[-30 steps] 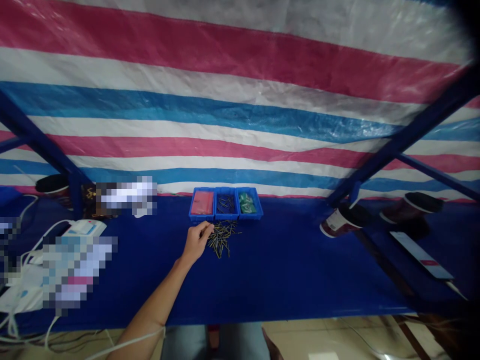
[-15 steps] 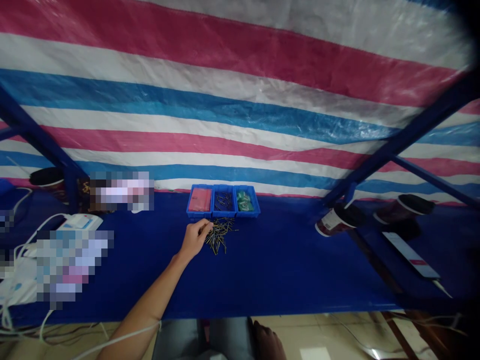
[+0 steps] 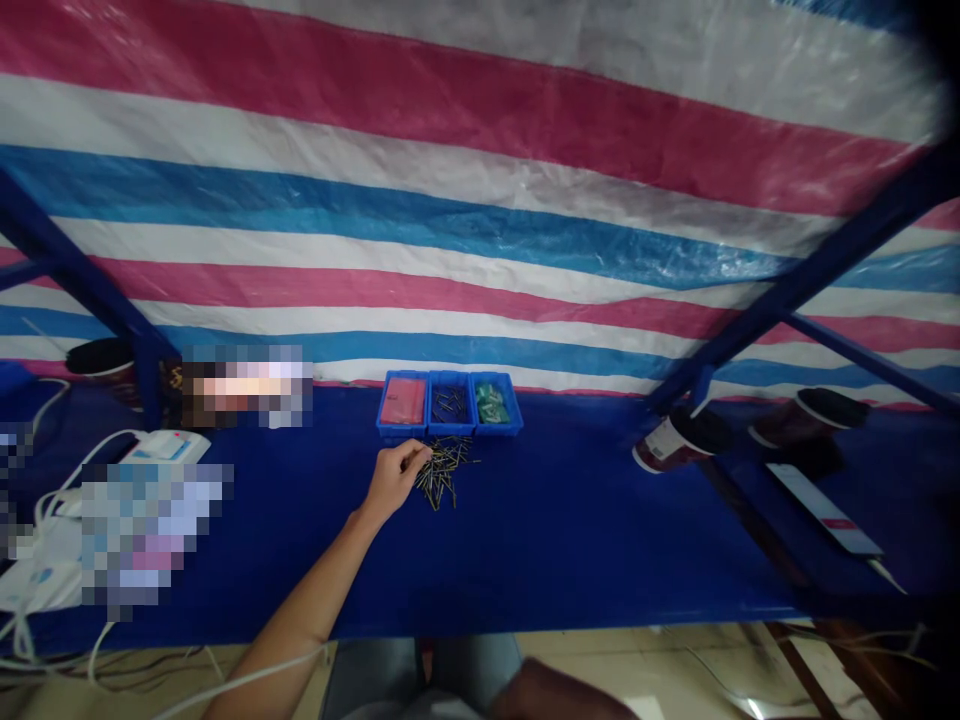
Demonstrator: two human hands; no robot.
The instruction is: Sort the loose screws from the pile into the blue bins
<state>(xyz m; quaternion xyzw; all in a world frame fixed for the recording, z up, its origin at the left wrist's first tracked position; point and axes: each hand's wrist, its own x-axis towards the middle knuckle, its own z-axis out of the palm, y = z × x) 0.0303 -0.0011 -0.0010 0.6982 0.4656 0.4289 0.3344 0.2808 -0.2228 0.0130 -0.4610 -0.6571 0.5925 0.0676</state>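
Left hand [image 3: 391, 482] sits at the left edge of a loose pile of thin metal pins [image 3: 439, 473], its fingertips [image 3: 426, 451] drawn together and meeting the pile's upper left; whether a pin is pinched is too small to tell. The pile lies just right of the hand on the blue tabletop [image 3: 570, 540]. Its pins cross at mixed angles, showing no single long axis. Three blue trays [image 3: 450, 431] stand just beyond, the middle one holding similar pins. A dark blurred shape [image 3: 559, 695] at the lower edge may be the right hand, well apart from the pile; the left hand is nearer.
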